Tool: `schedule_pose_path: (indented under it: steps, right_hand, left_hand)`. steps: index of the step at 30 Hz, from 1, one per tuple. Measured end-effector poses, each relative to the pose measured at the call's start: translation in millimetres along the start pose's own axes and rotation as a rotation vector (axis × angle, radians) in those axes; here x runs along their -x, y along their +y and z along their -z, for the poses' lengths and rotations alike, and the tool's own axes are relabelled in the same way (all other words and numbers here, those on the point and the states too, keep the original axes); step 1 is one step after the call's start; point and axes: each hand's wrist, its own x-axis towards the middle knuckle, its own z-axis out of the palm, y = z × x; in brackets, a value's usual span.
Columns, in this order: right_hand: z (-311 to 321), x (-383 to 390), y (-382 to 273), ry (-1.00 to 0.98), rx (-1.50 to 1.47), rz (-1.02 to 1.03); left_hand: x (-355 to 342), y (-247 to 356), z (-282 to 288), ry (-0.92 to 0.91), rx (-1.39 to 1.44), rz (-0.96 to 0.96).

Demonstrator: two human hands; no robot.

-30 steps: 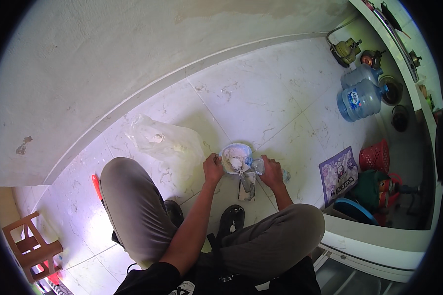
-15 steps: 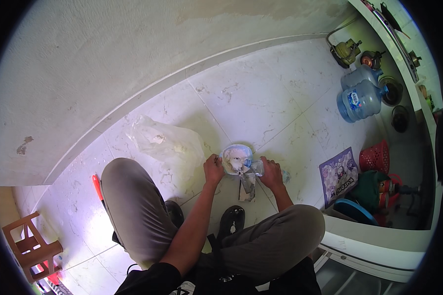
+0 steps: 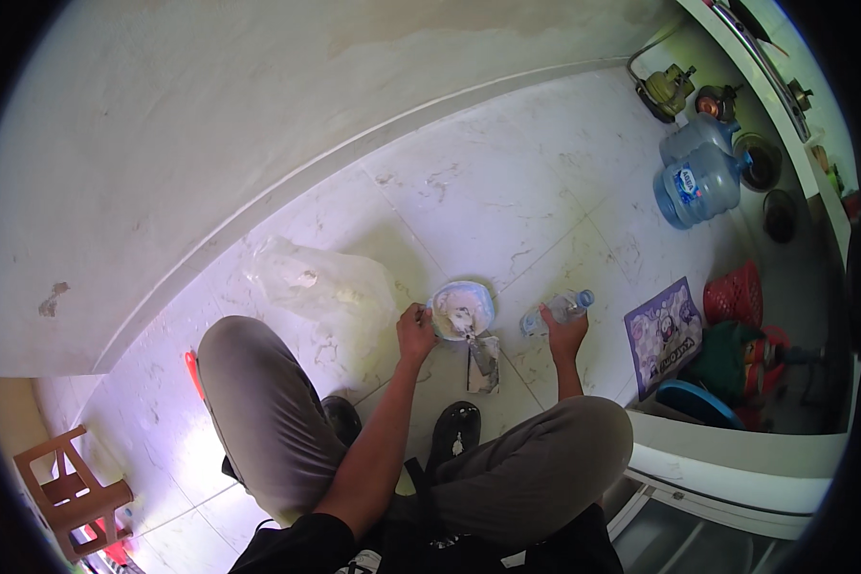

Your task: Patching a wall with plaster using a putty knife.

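A shallow bowl [image 3: 461,301] of pale, powdery-looking paste sits on the tiled floor between my feet and the wall, with a putty knife [image 3: 481,356] and a flat board [image 3: 480,380] at its near edge. My left hand [image 3: 414,330] is closed on the bowl's left rim. Off to the bowl's right, my right hand [image 3: 564,328] grips a clear plastic bottle [image 3: 569,306], tilted sideways with its cap end to the right. A translucent plastic bag [image 3: 320,287] lies left of the bowl.
Two water jugs [image 3: 698,187], gas cylinders [image 3: 665,91], a purple mat [image 3: 662,335], a red basket [image 3: 732,292] and a blue basin [image 3: 698,407] sit at the right, under a counter. A brown stool [image 3: 72,497] stands lower left. An orange-handled tool [image 3: 194,373] lies beside my left knee.
My right hand has moved rightward away from the bowl with the bottle, whose mouth was over the bowl and now points right. My left hand stays at the rim.
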Motion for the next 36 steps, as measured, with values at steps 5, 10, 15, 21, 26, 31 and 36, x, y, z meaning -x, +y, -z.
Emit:
schedule_pose_path:
  steps: [5,10,15,21,26,31,36]
  right_hand:
    - [10.3,18.5,13.5,0.038,-0.066,-0.114]
    - [21.8,56.7,12.9,-0.108,0.215,-0.373]
    - [-16.5,127.6,-45.7,-0.553,0.367,-0.308]
    - [-77.8,149.3,-40.8,-0.559,0.664,0.141]
    - [-80.9,164.4,-8.3,-0.474,0.938,0.278]
    - [-80.2,171.3,-26.0,-0.537,0.907,0.216]
    - [-59.0,172.0,-38.7,-0.609,0.875,0.109]
  left_hand:
    - [0.6,7.3,4.1,-0.075,0.115,0.073]
    - [0.0,3.4,4.1,-0.061,0.101,0.056]
    - [-0.4,-2.1,15.9,-0.063,-0.021,-0.017]
    - [-1.4,-8.3,-2.8,0.027,-0.091,-0.002]
    - [8.7,1.0,-29.3,0.128,-0.273,-0.071]
    - [4.2,-0.1,-20.7,0.217,-0.25,-0.026]
    - [3.7,-1.2,-24.5,0.252,-0.266,-0.046]
